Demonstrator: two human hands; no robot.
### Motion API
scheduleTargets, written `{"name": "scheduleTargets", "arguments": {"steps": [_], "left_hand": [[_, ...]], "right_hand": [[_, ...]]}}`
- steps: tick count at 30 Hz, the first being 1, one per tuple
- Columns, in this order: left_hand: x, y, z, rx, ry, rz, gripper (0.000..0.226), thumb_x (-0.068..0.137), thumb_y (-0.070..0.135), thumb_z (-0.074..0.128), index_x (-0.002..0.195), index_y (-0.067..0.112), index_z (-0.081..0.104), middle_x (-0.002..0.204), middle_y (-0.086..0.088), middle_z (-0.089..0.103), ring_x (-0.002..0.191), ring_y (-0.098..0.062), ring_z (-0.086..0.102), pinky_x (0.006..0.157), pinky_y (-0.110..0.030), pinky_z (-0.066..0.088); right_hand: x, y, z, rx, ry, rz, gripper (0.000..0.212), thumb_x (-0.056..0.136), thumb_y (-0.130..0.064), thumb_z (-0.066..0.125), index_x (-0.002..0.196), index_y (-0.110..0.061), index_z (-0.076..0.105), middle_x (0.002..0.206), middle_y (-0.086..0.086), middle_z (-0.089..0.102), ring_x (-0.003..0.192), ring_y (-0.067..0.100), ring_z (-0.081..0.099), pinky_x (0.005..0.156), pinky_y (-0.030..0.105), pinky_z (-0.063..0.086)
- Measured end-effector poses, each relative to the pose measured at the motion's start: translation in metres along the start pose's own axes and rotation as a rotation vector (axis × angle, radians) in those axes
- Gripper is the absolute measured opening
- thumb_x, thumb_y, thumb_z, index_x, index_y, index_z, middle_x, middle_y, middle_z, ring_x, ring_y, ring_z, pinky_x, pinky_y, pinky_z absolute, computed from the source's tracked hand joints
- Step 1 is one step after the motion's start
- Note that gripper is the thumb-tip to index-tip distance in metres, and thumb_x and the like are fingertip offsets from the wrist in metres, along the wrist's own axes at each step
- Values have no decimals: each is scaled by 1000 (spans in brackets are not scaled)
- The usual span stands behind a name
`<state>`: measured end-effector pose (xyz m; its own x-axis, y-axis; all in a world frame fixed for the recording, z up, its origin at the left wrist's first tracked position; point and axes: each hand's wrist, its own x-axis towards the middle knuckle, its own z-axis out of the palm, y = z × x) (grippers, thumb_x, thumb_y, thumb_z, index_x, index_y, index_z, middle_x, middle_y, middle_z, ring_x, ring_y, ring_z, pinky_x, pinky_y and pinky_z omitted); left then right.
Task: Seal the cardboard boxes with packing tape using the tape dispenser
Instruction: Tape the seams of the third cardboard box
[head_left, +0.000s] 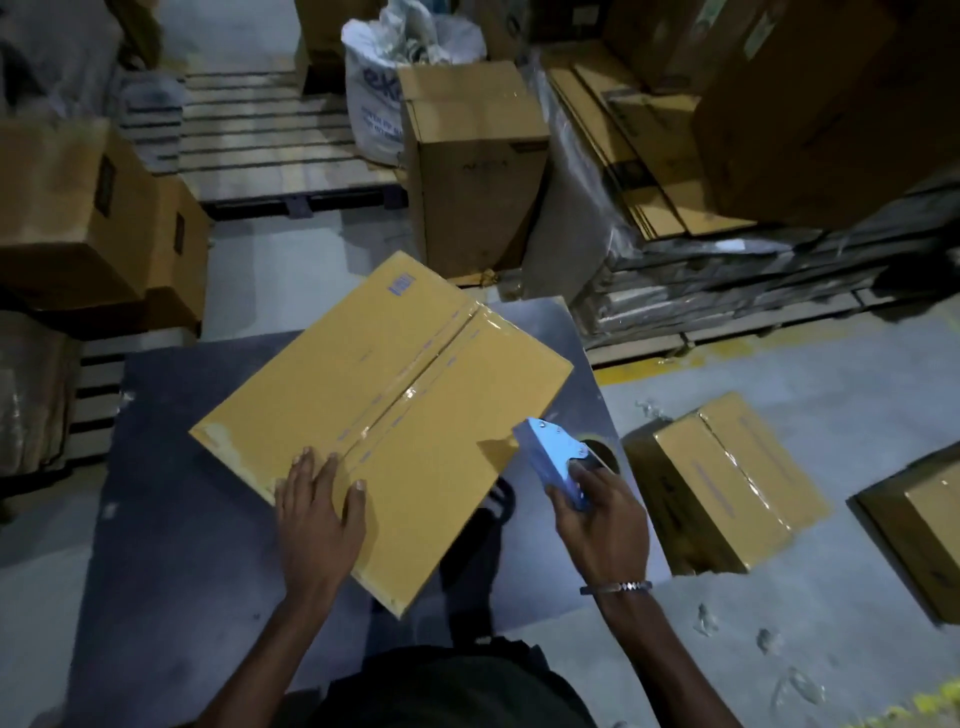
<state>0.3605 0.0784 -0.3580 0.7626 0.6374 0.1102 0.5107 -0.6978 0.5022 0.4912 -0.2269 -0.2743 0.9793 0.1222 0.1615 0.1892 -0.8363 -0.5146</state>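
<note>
Here the left hand (317, 512) is pressing flat, fingers straight, on the near corner of the flat yellow cardboard box (384, 415) lying on the grey bench (156, 493). Right of the box, the right hand (597, 519) is gripping the light blue tape dispenser (553, 460), its tape reaching the box's right edge. The box is overhanging the bench and risks sliding, wrinkling the tape.
</note>
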Motion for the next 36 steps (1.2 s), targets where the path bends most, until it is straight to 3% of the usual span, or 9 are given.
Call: {"name": "scheduleTargets", "arguments": {"steps": [3,7,11,13,16,20,23,26,36], "left_hand": [[8,-14,-10,-99,-28,15,51,102,41,49,137,11,69,157,-14,50,146,-33,45,119,-48,35],[21,-40,-30,-270,-131,-4,38,102,33,49,122,15,75,137,-4,69,129,-27,62,108,-30,42],[40,-36,-80,-828,-235,-399,24,111,18,49,113,30,69,104,10,78,93,-4,74,79,-26,57],[56,-42,-104,-1187,-129,-683,27,112,16,46,110,15,73,108,-10,80,86,-9,75,73,-25,59],[79,-69,-134,-1432,-136,-796,44,113,35,41,116,7,75,115,-14,78,95,-23,78,77,-31,61],[106,-102,-153,-1355,-321,-732,48,109,47,48,112,10,78,116,-10,79,106,-24,74,97,-38,53],[119,-119,-154,-1273,-385,-674,32,103,37,63,112,11,80,111,-1,80,109,-25,73,98,-38,55],[128,-130,-152,-1290,-461,-639,29,95,31,75,113,8,79,117,-14,78,109,-28,73,102,-41,58],[155,-149,-147,-1350,-704,-624,38,93,21,78,124,0,74,126,-18,74,110,-26,71,100,-39,60]], "right_hand": [[6,-69,23,119,-35,-163,33,75,-29,91,103,-15,79,102,2,78,90,22,72,73,28,53],[-5,-167,76,314,-311,-172,32,79,-39,87,103,-19,80,101,-5,79,93,13,68,75,31,53],[-24,-230,123,640,-633,-88,24,81,-37,85,102,-27,82,97,-22,78,91,1,74,80,39,61],[-27,-249,136,706,-702,-102,18,85,-28,85,102,-25,81,96,-16,79,90,6,76,76,35,61],[-28,-266,148,752,-760,-119,15,87,-22,85,101,-22,82,98,-12,80,91,10,76,72,29,59],[-23,-276,155,752,-786,-132,13,88,-24,84,100,-19,82,100,-6,80,92,14,76,70,30,57],[-17,-274,154,772,-802,-93,13,91,-20,82,102,-14,81,103,1,80,94,24,76,75,50,61],[-15,-272,153,759,-811,-35,13,91,-20,81,102,-13,81,101,6,79,90,33,75,69,65,55],[-11,-280,149,731,-807,-13,16,92,-20,80,105,-10,80,101,11,78,91,39,73,73,65,54]]}}
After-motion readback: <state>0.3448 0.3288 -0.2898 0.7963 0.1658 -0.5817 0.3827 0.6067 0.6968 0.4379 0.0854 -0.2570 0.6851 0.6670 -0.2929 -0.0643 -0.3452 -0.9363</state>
